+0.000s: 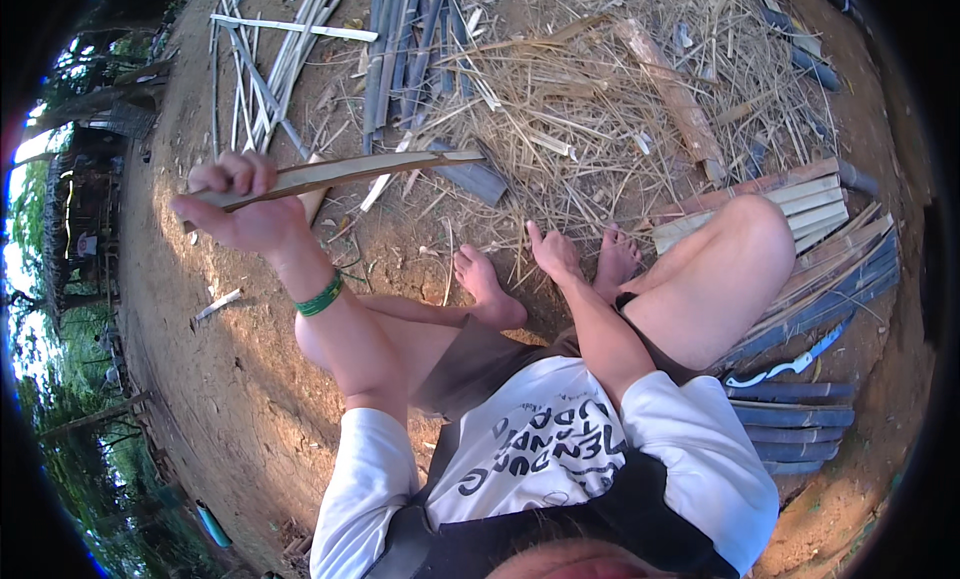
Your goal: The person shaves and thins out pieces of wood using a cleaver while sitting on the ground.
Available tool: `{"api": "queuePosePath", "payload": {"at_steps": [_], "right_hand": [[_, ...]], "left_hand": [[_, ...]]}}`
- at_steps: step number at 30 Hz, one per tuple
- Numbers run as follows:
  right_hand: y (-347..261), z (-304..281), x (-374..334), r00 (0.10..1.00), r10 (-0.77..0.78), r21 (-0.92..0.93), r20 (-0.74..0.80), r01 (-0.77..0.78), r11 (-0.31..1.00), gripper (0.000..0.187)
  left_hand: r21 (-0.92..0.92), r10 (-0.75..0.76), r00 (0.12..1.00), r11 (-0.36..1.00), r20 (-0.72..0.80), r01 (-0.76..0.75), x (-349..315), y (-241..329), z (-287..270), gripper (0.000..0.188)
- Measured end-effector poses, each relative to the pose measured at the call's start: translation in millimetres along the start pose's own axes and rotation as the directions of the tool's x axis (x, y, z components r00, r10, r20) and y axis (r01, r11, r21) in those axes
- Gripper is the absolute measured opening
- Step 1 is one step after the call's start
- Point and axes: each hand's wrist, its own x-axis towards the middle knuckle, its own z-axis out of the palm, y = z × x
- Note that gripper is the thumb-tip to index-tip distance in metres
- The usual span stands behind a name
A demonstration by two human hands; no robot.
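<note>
a long bamboo strip (370, 167) is gripped near its left end by the left hand (245, 214), with the fingers curled over it and the thumb beneath. the strip is held out above the ground (215, 379), with its free end pointing to the right, near a short dark piece (475, 179). a green band (319, 296) is worn on the left wrist. the hands are well apart: the right hand (556, 255) is lowered between the left foot (490, 289) and the right foot (618, 262), with one digit pointed forward and the rest curled; whether anything is held in it cannot be told.

beyond the feet, the ground is covered by straw-like shavings (570, 104), on which a thick brown piece (665, 89) is laid. to the left of these, dark strips (400, 54) and thin pale sticks (290, 64) are spread. at the right, by the bent right knee (750, 234), a curved blade with a pale handle (800, 362) is seen between two groups of split bamboo.
</note>
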Motion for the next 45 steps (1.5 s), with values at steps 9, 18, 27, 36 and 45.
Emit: {"api": "queuePosePath", "payload": {"at_steps": [9,18,27,36,45], "right_hand": [[-53.4,-15.9,-33.9,0.970,-0.222,0.323,-0.098,0.242,0.915,0.075],[-120.6,-58.1,-59.6,0.935,-0.338,0.772,-0.107,0.292,0.564,0.058],[-241.3,-192.4,-74.7,0.831,-0.330,0.892,-0.448,0.438,-0.108,0.033],[-223.1,-406.1,-153.0,0.355,-0.084,0.361,-0.931,0.867,-0.344,0.017],[-54.4,-569.1,-206.0,0.067,0.146,0.055,-0.987,0.995,-0.082,0.021]], "left_hand": [[0.178,0.087,0.711,0.982,-0.698,0.055,40.0,41.0,-5.4,0.060],[-0.106,-0.120,0.805,0.992,-0.581,0.072,50.6,50.4,20.2,0.044],[-0.494,-0.243,0.884,0.869,-0.399,0.016,1.9,56.6,16.4,0.081],[-0.793,-0.468,0.817,0.327,0.336,0.514,-86.2,49.7,147.7,0.078],[-0.013,-0.319,0.312,0.680,0.895,0.733,-120.1,-8.3,225.0,0.041]]}}
